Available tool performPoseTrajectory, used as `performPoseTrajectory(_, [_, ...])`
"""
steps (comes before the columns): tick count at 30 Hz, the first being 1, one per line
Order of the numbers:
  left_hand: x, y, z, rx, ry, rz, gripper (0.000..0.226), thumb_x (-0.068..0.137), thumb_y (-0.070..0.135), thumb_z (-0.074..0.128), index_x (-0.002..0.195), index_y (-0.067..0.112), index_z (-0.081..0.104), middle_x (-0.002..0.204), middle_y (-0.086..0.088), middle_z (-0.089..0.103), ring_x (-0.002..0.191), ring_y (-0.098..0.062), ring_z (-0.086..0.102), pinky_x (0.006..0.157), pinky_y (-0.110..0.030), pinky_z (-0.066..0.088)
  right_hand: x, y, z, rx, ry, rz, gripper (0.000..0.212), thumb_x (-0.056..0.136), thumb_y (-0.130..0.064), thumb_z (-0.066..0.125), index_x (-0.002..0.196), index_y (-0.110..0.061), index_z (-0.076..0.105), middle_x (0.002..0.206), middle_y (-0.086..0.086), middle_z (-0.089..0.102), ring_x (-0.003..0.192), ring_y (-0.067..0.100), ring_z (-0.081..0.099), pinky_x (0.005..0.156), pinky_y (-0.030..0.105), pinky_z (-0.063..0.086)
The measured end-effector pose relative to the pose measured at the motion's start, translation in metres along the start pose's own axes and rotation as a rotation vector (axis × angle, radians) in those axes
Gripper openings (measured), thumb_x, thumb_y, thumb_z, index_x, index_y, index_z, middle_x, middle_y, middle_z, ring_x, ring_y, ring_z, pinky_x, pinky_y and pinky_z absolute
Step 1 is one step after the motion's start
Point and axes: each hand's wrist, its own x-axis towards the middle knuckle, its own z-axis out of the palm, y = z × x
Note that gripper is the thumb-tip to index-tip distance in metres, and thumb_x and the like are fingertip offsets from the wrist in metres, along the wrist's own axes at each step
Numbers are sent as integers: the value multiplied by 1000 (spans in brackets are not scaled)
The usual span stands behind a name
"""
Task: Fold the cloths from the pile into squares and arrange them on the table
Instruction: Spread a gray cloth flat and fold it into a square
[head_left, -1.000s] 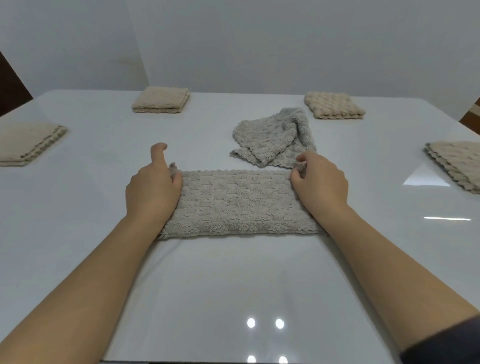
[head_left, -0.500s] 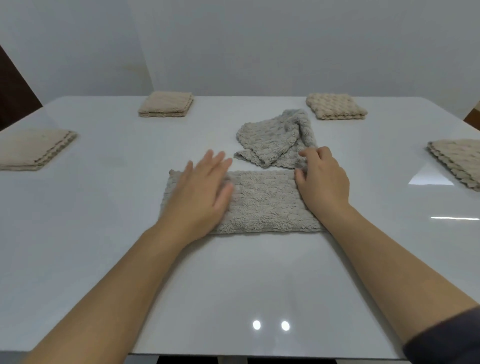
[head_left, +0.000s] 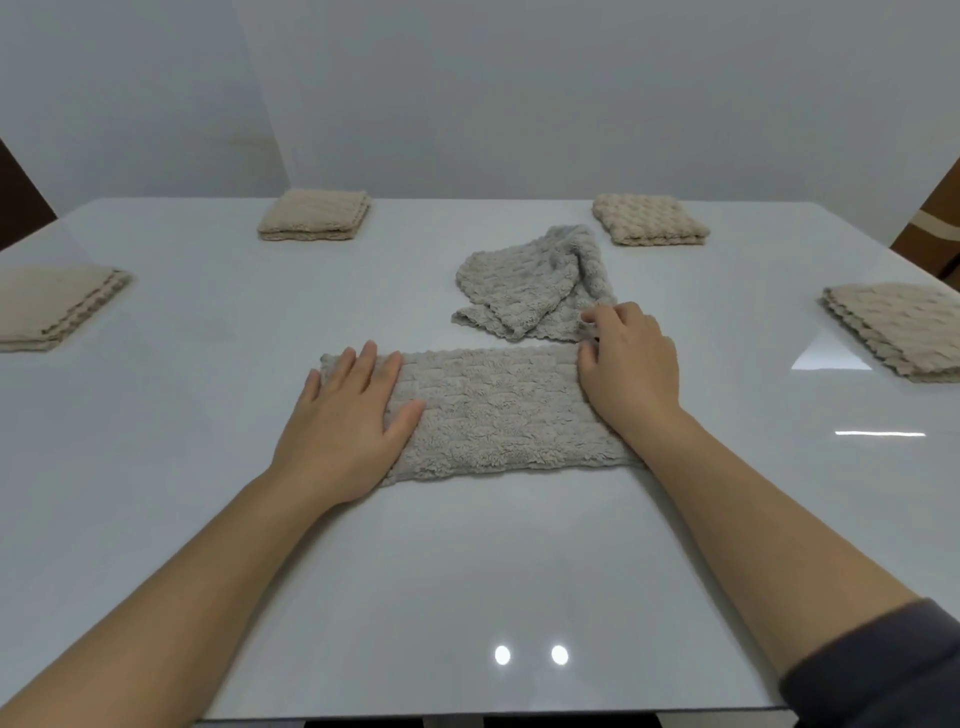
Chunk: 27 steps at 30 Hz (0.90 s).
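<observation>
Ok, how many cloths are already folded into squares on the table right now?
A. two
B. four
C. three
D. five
B: four folded squares lie around the table, at far left, left edge, far right and right edge; the strip under the hands and the crumpled cloth are unfinished.

Soft dim light, glossy tabletop (head_left: 519, 571) glare

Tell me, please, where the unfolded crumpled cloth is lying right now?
The crumpled cloth lies mid-table, just beyond the half-folded strip, by the right hand's fingertips.
</observation>
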Motion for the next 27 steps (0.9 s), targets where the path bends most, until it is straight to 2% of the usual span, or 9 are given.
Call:
performPoseTrajectory(4, [1, 0, 1, -4, 4, -2, 67, 96, 57, 13, 155, 28, 2, 163, 2, -4, 149, -15, -7, 121, -39, -2, -6, -18, -19, 4, 63, -127, 42, 88, -16, 51, 130, -15, 55, 142, 9, 46, 133, 29, 38, 101, 43, 29])
performPoseTrajectory(7, [1, 0, 1, -1, 10, 5, 67, 96, 57, 13, 155, 28, 3, 163, 1, -2, 149, -17, -5, 121, -40, -1, -19, -54, -27, 37, -129, -224, 51, 96, -27, 42, 146, -19, 37, 158, 8, 24, 148, 26, 14, 118, 49, 14])
performPoseTrajectory(9, [1, 0, 1, -2, 13, 4, 67, 96, 57, 14, 155, 27, 4, 163, 1, -2, 149, -17, -5, 121, -41, 0, -28, -81, -20, 47, -278, -275, 53, 101, -33, 32, 152, -22, 23, 163, 5, 10, 151, 26, 0, 119, 54, 3])
performPoseTrajectory(11, [0, 0, 1, -4, 14, 0, 67, 96, 56, 13, 155, 27, 5, 163, 0, -1, 149, -17, -4, 121, -41, 1, -37, -102, -8, 53, -369, -317, 54, 103, -35, 25, 154, -22, 17, 164, 4, 3, 151, 26, -6, 119, 56, -2])
performPoseTrajectory(15, [0, 2, 1, -33, 6, -4, 66, 96, 54, 10, 155, 27, 5, 163, 1, -1, 149, -16, -4, 121, -40, 0, -45, -114, 12, 30, -460, -322, 55, 104, -36, 18, 156, -21, 11, 165, 2, 1, 151, 26, -7, 118, 57, -6])
performPoseTrajectory(19, [0, -1, 1, -36, 13, 2, 62, 98, 47, 14, 155, 26, 5, 163, 0, -1, 149, -16, -4, 121, -40, 0, -48, -107, 11, 47, -459, -318, 55, 103, -40, 18, 156, -26, 11, 164, -1, 3, 151, 24, -5, 119, 54, -7])
performPoseTrajectory(27, [-1, 0, 0, -29, 13, 8, 61, 98, 47, 15, 155, 26, 4, 163, -1, -2, 149, -17, -5, 121, -41, -1, -44, -79, 5, 19, -466, -273, 57, 100, -54, 18, 155, -37, 11, 164, -5, 2, 151, 22, -5, 119, 54, -7])
